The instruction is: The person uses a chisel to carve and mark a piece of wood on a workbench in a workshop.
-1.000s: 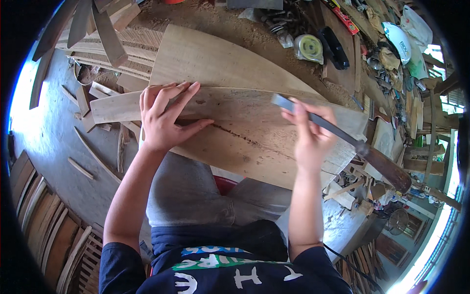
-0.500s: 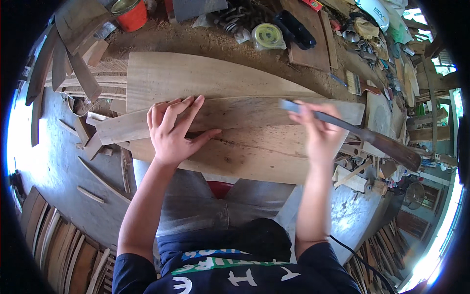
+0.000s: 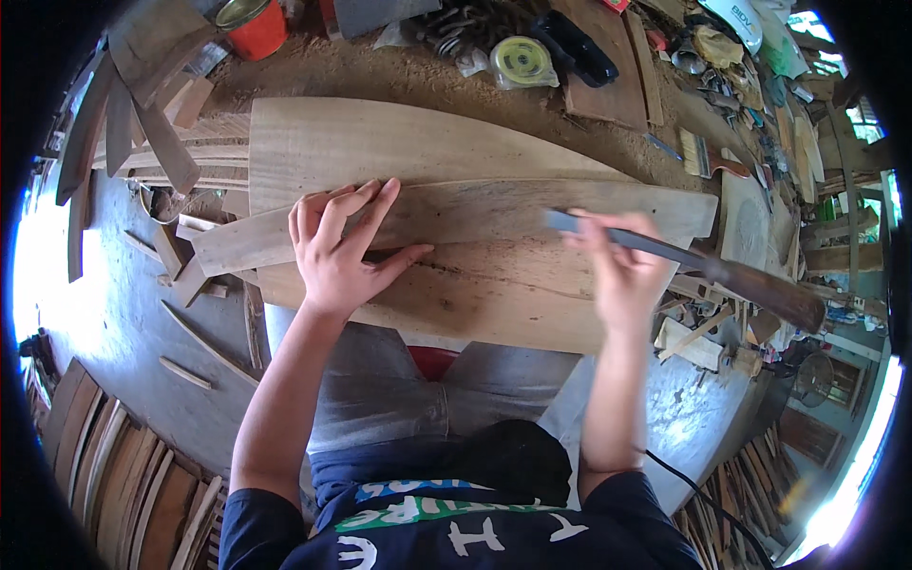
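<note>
A long, curved wooden strip (image 3: 480,211) lies across a wide, pale board (image 3: 380,133). My left hand (image 3: 342,247) rests on the strip with its fingers spread, fingertips near the far edge and thumb by the near edge. Over the strip's right part, my right hand (image 3: 627,261) is closed around the blade of a chisel (image 3: 698,258). The chisel's flat metal end points left, while its dark wooden handle extends to the right past the hand. Motion blurs this hand and the blade's end; whether the blade touches the strip I cannot tell.
Beyond the board lie a tape roll (image 3: 523,61), a black tray-like object (image 3: 575,49) and an orange-red can (image 3: 255,28). A paintbrush (image 3: 695,152) lies at the right. Wood offcuts (image 3: 169,366) are on the left floor; stacked boards (image 3: 142,484) stand lower left.
The chisel's metal end has shifted slightly toward me over the strip, with my right hand still around it. My left hand keeps its place on the strip. The whole view has shifted slightly.
</note>
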The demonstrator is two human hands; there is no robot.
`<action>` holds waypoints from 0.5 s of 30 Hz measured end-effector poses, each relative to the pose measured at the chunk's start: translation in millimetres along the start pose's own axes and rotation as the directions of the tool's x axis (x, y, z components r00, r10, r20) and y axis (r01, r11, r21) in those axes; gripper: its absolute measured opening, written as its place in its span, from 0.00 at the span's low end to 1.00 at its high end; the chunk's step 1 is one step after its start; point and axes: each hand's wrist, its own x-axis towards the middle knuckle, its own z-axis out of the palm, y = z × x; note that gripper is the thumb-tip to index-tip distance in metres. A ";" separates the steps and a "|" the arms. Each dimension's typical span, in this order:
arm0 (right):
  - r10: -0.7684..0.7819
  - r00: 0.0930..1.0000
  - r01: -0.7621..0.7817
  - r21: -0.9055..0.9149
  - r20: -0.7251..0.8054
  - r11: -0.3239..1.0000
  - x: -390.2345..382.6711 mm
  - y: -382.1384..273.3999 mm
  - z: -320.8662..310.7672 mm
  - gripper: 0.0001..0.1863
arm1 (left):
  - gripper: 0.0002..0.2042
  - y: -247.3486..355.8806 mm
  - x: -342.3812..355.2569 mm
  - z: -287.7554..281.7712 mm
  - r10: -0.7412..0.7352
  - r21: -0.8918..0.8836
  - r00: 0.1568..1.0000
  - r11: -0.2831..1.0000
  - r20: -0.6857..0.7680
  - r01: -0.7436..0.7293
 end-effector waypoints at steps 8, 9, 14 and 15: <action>-0.042 0.996 0.032 0.114 0.083 0.993 -22.3 13.6 43.2 0.06 | 0.34 -1.7 -3.0 0.9 0.013 0.027 1.000 1.000 -0.011 -0.012; -0.088 0.990 0.073 0.129 0.112 0.989 -23.5 13.2 49.7 0.06 | 0.34 -1.3 -2.9 1.2 0.009 0.022 1.000 1.000 -0.011 -0.009; -0.033 0.998 0.033 0.008 0.044 0.999 -17.4 12.8 -5.5 0.07 | 0.34 0.0 -2.2 -2.1 -0.005 0.034 1.000 0.999 0.003 0.005; -0.006 0.999 0.010 0.123 -0.031 0.992 -17.0 16.0 -12.3 0.07 | 0.34 0.3 -1.8 -1.3 -0.003 0.038 1.000 0.999 -0.007 0.003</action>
